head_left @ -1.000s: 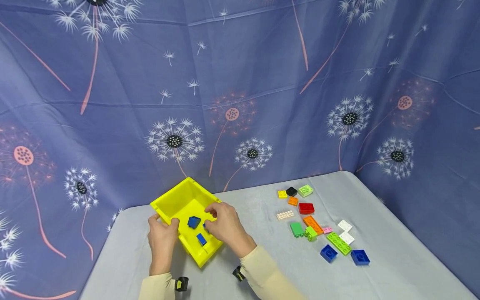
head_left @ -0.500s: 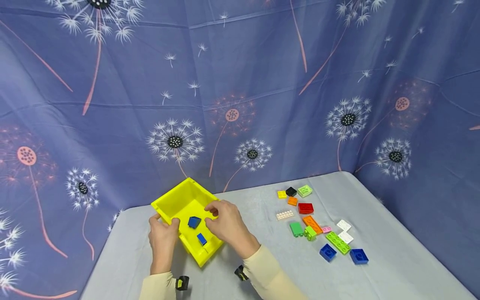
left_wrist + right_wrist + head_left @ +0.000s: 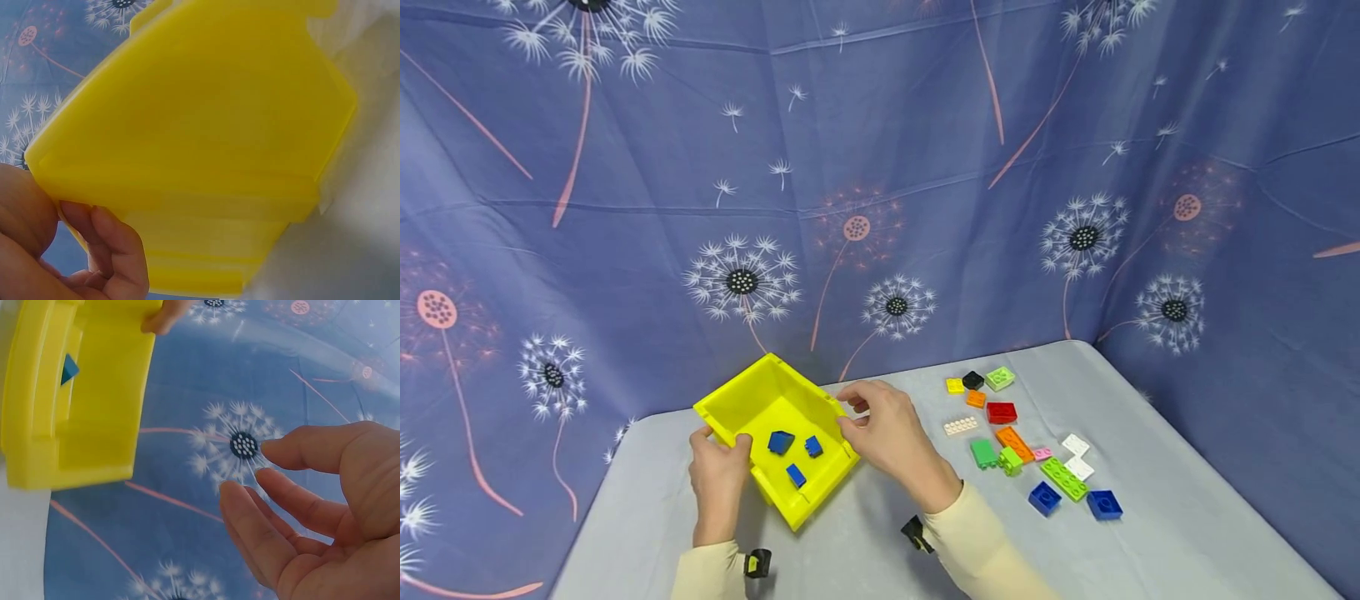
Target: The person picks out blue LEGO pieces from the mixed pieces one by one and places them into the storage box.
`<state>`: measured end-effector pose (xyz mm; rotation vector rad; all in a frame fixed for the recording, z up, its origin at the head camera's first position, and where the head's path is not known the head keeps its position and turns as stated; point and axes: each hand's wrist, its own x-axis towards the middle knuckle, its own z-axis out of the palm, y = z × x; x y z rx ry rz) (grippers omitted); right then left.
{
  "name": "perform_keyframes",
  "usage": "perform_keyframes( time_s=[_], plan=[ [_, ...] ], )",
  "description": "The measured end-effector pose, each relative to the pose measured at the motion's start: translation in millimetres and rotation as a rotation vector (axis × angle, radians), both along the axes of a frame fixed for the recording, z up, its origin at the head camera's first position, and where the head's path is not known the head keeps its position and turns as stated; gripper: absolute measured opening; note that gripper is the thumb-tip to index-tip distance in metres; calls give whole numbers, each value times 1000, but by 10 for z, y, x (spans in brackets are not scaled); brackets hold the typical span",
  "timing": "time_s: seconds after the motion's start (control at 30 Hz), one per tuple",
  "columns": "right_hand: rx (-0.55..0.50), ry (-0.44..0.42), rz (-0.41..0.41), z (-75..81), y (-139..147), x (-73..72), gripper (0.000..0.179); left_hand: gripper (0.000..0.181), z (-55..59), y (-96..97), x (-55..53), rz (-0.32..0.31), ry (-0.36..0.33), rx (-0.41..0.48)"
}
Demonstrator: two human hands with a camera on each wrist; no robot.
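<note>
My left hand [image 3: 721,479] grips the left side wall of a yellow plastic bin [image 3: 737,414], its thumb over the rim. In the left wrist view the curled fingers [image 3: 122,250] lie against the outside of the bin, which fills most of that view. Three blue toy bricks lie on the bin floor: a larger one [image 3: 781,442], a small one [image 3: 813,447] and a narrow one [image 3: 796,476]. By the bin's right rim is my right hand [image 3: 895,429], fingers loosely bent with nothing between them. The right wrist view shows a gap between its thumb and fingertips.
Loose toy bricks lie on the grey-covered table [image 3: 895,533] to the right, among them a red brick [image 3: 1002,412], an orange plate [image 3: 1015,444], a lime brick [image 3: 1063,479] and two blue bricks. A blue dandelion-print curtain [image 3: 970,250] hangs behind and at the sides.
My right hand has moved right, from over the bin's inside to its right rim, and the small blue brick it covered now shows. The left hand keeps its grip on the bin.
</note>
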<state>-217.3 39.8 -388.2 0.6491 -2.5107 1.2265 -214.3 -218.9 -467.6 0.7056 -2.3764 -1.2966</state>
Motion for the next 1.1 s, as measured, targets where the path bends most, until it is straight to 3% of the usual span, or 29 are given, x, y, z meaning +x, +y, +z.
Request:
perform_keyframes(
  time_s=[0.27,0.6,1.1],
  plan=[
    [40,40,-89,-15,330,59,23,74,-2,5,-11,2,-2,13],
    [118,51,-203,-217,762,41,25,73,1,-24,-11,13,4,-5],
    [247,69,-283,-526,1311,117,26,74,9,-1,-4,9,-2,9]
  ],
)
